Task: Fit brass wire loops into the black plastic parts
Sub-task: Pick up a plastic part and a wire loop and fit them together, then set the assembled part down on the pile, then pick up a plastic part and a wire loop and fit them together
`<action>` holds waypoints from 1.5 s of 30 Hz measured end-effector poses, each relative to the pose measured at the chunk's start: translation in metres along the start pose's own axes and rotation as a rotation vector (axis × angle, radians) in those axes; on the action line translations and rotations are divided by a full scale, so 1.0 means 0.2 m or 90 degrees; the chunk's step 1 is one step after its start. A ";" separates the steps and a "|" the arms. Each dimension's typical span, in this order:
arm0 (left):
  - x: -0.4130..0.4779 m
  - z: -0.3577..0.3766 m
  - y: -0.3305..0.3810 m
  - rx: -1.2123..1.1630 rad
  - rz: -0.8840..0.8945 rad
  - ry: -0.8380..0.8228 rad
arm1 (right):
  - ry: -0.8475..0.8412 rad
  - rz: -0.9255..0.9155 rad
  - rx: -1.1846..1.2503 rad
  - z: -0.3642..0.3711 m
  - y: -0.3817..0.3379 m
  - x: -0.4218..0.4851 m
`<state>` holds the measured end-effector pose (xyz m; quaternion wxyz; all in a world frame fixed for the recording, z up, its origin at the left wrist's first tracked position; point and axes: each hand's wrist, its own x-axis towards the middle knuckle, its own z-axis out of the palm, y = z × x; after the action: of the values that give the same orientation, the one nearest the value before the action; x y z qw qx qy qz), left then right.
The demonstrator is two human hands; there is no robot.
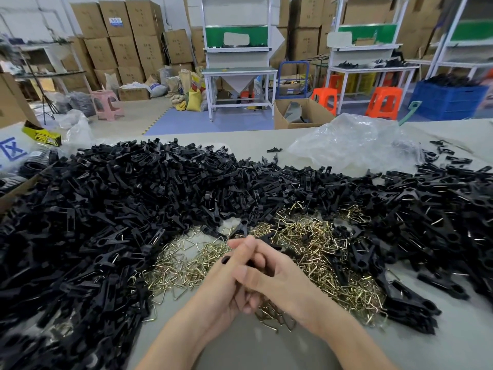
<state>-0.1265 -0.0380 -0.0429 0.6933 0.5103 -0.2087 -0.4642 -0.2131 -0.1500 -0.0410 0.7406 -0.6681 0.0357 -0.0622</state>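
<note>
Table [253, 348] near edge: left hand [218, 289] and right hand [285, 284] are meeting, fingers curling round one black plastic part [226, 259], only its dark tip showing | just beyond: shiny triangular brass wire loops [306, 249] are lying heaped | toward far edge: pile of black parts [133, 196] is spreading across.

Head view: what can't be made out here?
All in the head view.
Black part gripped by left hand and right hand: fingers cover nearly all of it; loop fitted or not, cannot tell.
Pile of black parts: cut off by the left and bottom edges.
Clear bag: folds and glare hide its contents.
Box label: too small and blurred to read.
</note>
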 end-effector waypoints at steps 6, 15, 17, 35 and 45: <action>-0.02 -0.03 0.02 0.069 -0.017 -0.053 | -0.052 -0.034 -0.070 -0.04 -0.03 -0.01; 0.00 -0.06 0.02 -0.014 -0.020 -0.164 | 0.237 -0.167 -0.027 -0.22 -0.18 -0.02; 0.01 -0.07 0.01 -0.029 -0.011 -0.151 | 0.335 -0.269 0.299 -0.40 -0.32 -0.03; 0.00 -0.41 0.02 1.098 0.235 0.716 | 0.284 -0.114 -0.789 -0.24 0.10 -0.01; 0.01 -0.40 0.07 0.891 0.357 0.596 | 0.293 -0.102 -0.803 -0.23 0.09 0.00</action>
<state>-0.0580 0.0019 -0.0615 0.3251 0.8847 -0.2570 0.2133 -0.2182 -0.1938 -0.0646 0.1756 -0.9429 0.1720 -0.2250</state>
